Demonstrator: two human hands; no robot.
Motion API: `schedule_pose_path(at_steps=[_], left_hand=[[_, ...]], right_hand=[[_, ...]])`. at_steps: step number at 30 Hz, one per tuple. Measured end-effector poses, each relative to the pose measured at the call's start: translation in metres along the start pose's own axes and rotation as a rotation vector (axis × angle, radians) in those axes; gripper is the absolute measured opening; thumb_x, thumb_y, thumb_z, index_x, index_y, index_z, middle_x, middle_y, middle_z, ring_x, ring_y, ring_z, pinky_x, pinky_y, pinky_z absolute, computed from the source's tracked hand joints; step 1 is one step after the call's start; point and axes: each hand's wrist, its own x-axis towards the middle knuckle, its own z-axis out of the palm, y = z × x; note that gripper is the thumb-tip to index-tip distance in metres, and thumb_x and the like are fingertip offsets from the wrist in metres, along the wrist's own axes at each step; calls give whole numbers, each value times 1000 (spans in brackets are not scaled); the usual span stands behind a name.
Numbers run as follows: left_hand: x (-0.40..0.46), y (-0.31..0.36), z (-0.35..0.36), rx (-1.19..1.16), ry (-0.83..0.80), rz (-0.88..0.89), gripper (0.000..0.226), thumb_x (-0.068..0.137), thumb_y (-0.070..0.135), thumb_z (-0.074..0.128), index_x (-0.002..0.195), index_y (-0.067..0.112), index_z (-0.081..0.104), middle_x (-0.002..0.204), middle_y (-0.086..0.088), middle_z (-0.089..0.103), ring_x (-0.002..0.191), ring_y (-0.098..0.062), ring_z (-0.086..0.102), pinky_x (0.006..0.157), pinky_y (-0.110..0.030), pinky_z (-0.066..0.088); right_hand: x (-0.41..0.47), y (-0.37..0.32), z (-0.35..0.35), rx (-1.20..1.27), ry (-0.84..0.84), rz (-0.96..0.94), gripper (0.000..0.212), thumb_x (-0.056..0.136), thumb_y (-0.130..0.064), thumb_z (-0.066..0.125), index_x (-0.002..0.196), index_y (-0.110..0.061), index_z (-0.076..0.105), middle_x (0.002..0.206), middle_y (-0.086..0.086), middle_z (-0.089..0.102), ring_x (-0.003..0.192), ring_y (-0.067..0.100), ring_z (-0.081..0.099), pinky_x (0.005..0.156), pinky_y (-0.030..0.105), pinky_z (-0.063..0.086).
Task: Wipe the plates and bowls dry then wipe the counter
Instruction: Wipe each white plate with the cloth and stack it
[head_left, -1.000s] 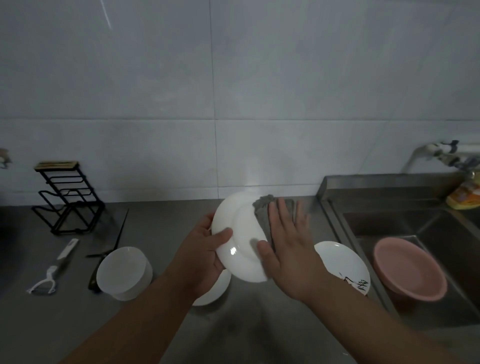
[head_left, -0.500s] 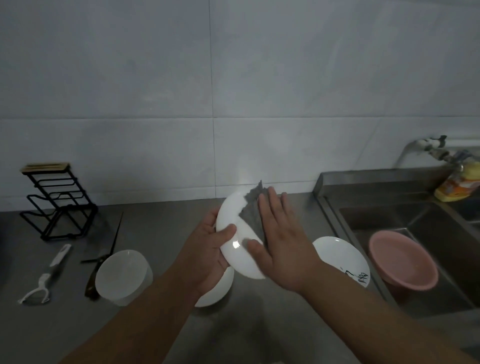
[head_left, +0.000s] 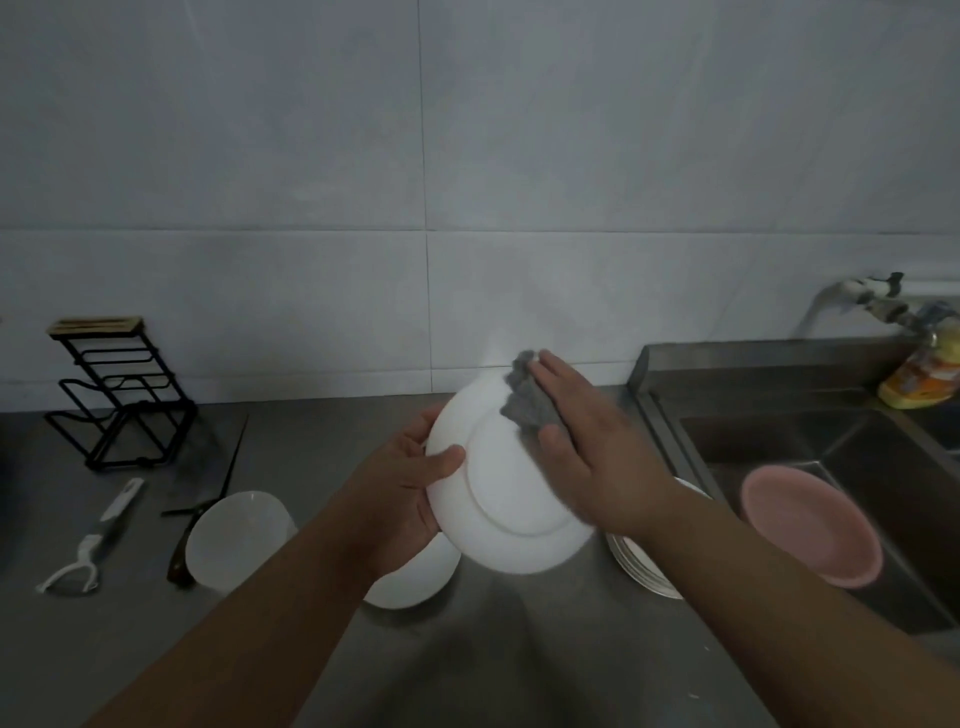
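Head view shows a white plate (head_left: 511, 499) held up above the worktop (head_left: 322, 649), turned so its underside and raised foot ring face the camera, tilted with its upper rim toward the wall. The left hand (head_left: 410, 493) grips it at the left rim, thumb curled over the near face and fingers behind. The right hand (head_left: 597, 457) lies flat with fingers straight, pressing a grey cloth (head_left: 524, 397) against the upper right of the underside; the cloth bunches out past the fingertips at the rim. To dry this face well, I judge the cloth should sweep round the whole foot ring (water tends to sit in that groove) and out over the rim, while the left grip shifts round so the patch under the thumb also gets wiped. Pressure should stay moderate, since the plate is held at one edge only and could slip. It looks glossy, smooth and plain white, with no chip or mark I can see; whether it is still wet cannot be told. Below it on the worktop sit a white bowl (head_left: 236, 540), another bowl (head_left: 415, 582) partly hidden under the left hand, and a stack of plates (head_left: 644, 569) beside the sink (head_left: 779, 431).
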Motion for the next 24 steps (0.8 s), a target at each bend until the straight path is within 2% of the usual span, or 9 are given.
schedule_pose_path(at_steps=[4, 7, 10, 15, 17, 19, 21, 23, 24], left_hand=[[6, 0, 12, -76, 58, 89, 55, 83, 3, 68, 135, 15, 59, 131, -14, 67, 117, -36, 66, 93, -48, 59], [10, -3, 26, -144, 152, 176, 57, 84, 1, 61, 140, 14, 54, 130, -11, 69, 112, -30, 68, 96, -47, 56], [11, -13, 39, -160, 197, 172, 57, 84, 4, 59, 139, 18, 55, 134, -12, 66, 115, -31, 68, 94, -49, 57], [15, -28, 68, -207, 178, 153, 52, 85, 3, 57, 134, 19, 58, 130, -12, 69, 107, -29, 72, 81, -43, 63], [20, -30, 81, -258, 204, 198, 56, 84, 1, 56, 136, 20, 56, 130, -11, 69, 109, -28, 71, 87, -45, 61], [24, -33, 92, -283, 226, 226, 61, 83, 0, 56, 141, 22, 52, 135, -10, 66, 119, -30, 66, 96, -51, 54], [26, -36, 98, -283, 214, 198, 61, 83, -4, 60, 137, 23, 55, 138, -12, 64, 118, -31, 66, 96, -53, 53], [26, -37, 98, -236, 154, 87, 57, 86, 1, 65, 138, 23, 56, 138, -14, 63, 117, -35, 66, 90, -57, 55], [26, -37, 96, -190, 111, 22, 53, 89, 14, 65, 141, 23, 55, 140, -14, 62, 121, -37, 63, 90, -61, 55]], right_hand=[[8, 2, -10, 62, 21, 43, 70, 103, -61, 24, 160, -22, 33, 168, -6, 27, 154, 5, 22, 126, 40, 24], [-26, -5, 3, 152, 90, 119, 78, 103, -66, 21, 165, -19, 14, 172, -5, 10, 158, 7, 6, 128, 37, 14], [-51, -2, 8, 201, 43, 188, 86, 98, -75, 18, 165, -24, 0, 172, -12, -9, 157, 4, -4, 127, 34, 9], [-11, 36, -31, 208, 111, 219, 69, 103, -59, 27, 161, -22, 30, 166, -6, 32, 152, 4, 25, 126, 41, 25], [-14, 36, -36, 223, 129, 209, 72, 102, -62, 26, 162, -24, 27, 168, -8, 26, 153, 1, 19, 127, 32, 19], [-37, 25, -30, 269, 145, 219, 79, 98, -70, 25, 165, -28, 15, 171, -14, 8, 154, -5, 6, 123, 14, 7], [-59, 19, -24, 368, 142, 281, 84, 95, -73, 27, 165, -30, 9, 170, -20, -2, 152, -11, 1, 120, 8, 6], [-61, 31, -27, 419, 160, 324, 77, 97, -67, 31, 163, -28, 23, 169, -18, 13, 147, -17, 12, 115, 2, 12], [-54, 41, -34, 416, 174, 323, 71, 98, -62, 35, 160, -27, 35, 166, -14, 26, 144, -17, 22, 111, 0, 16]])
